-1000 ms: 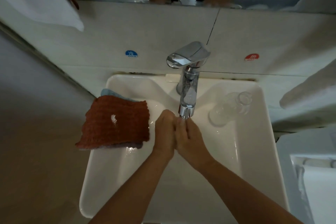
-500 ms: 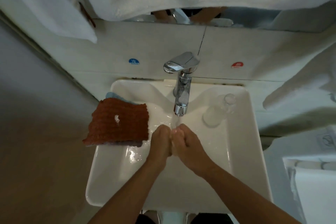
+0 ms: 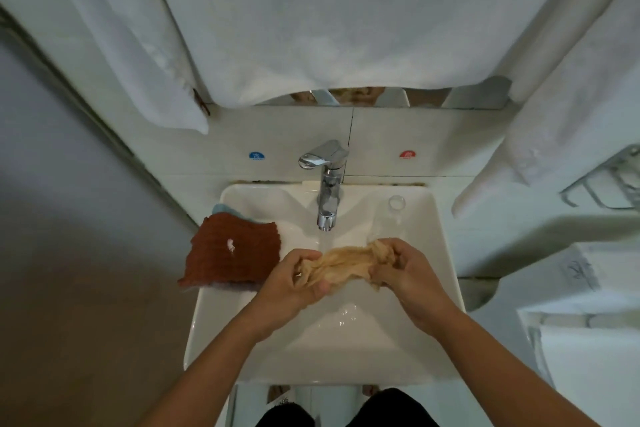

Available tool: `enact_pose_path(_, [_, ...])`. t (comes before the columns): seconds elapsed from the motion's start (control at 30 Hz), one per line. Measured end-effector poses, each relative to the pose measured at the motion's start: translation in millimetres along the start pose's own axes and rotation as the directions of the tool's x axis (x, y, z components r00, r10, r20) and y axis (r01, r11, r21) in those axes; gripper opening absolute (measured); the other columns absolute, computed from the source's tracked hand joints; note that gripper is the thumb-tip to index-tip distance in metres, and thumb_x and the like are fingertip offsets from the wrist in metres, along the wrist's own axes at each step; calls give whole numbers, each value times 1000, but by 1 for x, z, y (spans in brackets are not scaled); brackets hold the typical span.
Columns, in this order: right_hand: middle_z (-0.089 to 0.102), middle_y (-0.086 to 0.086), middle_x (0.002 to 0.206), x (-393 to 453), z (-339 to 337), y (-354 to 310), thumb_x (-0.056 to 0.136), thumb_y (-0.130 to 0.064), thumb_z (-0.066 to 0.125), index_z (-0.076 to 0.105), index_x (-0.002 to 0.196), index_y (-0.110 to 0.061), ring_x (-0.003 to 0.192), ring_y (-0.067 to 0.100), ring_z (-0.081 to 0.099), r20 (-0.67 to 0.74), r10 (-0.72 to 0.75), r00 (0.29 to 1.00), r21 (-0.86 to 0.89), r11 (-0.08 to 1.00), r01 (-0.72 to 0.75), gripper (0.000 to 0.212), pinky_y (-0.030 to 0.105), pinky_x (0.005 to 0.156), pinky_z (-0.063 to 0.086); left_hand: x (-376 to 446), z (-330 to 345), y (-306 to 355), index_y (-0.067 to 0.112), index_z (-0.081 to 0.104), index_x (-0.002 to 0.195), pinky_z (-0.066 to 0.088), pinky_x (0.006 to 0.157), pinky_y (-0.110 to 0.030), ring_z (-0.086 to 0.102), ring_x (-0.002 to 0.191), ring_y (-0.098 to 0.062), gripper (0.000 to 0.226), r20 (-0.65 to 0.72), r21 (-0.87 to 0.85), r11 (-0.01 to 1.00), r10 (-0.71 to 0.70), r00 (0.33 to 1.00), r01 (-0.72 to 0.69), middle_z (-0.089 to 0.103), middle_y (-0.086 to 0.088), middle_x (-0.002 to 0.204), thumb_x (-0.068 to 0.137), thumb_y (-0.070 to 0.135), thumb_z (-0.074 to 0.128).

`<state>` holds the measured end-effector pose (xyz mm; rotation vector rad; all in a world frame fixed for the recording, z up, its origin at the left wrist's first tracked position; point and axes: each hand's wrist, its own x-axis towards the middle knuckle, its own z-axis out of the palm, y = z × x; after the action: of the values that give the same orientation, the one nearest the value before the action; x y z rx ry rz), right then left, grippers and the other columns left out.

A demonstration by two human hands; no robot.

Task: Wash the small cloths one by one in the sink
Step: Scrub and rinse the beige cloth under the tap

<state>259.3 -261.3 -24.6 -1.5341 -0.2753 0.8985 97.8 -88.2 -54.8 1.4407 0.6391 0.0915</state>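
I have the tan cloth [image 3: 346, 263] stretched between both hands over the middle of the sink [image 3: 446, 267], just toward six o'clock from the faucet [image 3: 327, 184] spout. My left hand [image 3: 294, 284] grips its left end, fingers [image 3: 304, 258] curled over the bunched fabric and thumb pinching underneath. My right hand [image 3: 412, 274] clenches the right end in a wad, fingers wrapped round it. The cloth is twisted and wrinkled along its length.

At nine o'clock from my hands, the rust-brown cloth [image 3: 232, 250] lies flat over the sink's left rim, a small white speck on top, with a pale blue cloth [image 3: 221, 209] peeking out from beneath its far corner. At one o'clock, a clear glass [image 3: 393, 215] lies tipped on the basin's right side. White towels [image 3: 311, 17] hang across twelve o'clock above the faucet.
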Motion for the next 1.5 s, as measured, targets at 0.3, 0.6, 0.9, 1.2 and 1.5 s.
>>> enact_pose_path(0.3, [68,25,95,-12,-8,-15,88,11,59,63,89,-12,78,27,60,16,-9,1000,128,992,7,24,37,69,48,-14,2,29,28,59,125,54,69,-33,67,84,-17,42,-4,42,999,-6,1000,6,70,-12,110,92,9,76])
enact_pose_path(0.6, [65,14,86,-15,2,-31,78,3,63,68,99,-20,73,22,58,-31,-48,998,127,991,51,31,35,64,47,-7,4,76,58,-21,151,50,59,-20,50,53,-5,126,-128,411,875,331,935,-254,50,4,63,87,8,75])
enact_pose_path(0.9, [70,7,88,-8,10,-54,89,10,61,68,109,-11,78,19,64,-88,-89,992,178,979,103,31,32,70,51,20,-3,123,67,-5,149,46,49,-26,45,45,-6,115,-33,640,751,240,970,-164,46,4,59,87,14,76])
enact_pose_path(1.2, [74,13,103,-12,19,-40,95,-1,62,71,117,-9,90,21,70,-47,-50,998,344,937,63,24,32,74,55,-1,0,77,56,12,157,52,62,-16,58,61,-2,108,-202,342,909,319,926,-239,55,11,66,86,5,76])
enact_pose_path(1.5, [65,20,112,-12,42,-18,77,-10,59,72,117,-14,103,34,64,95,-45,994,195,980,26,42,44,91,53,-22,32,30,8,65,126,46,96,-40,60,102,-30,48,-263,-501,859,-31,964,-109,68,-15,109,94,42,64])
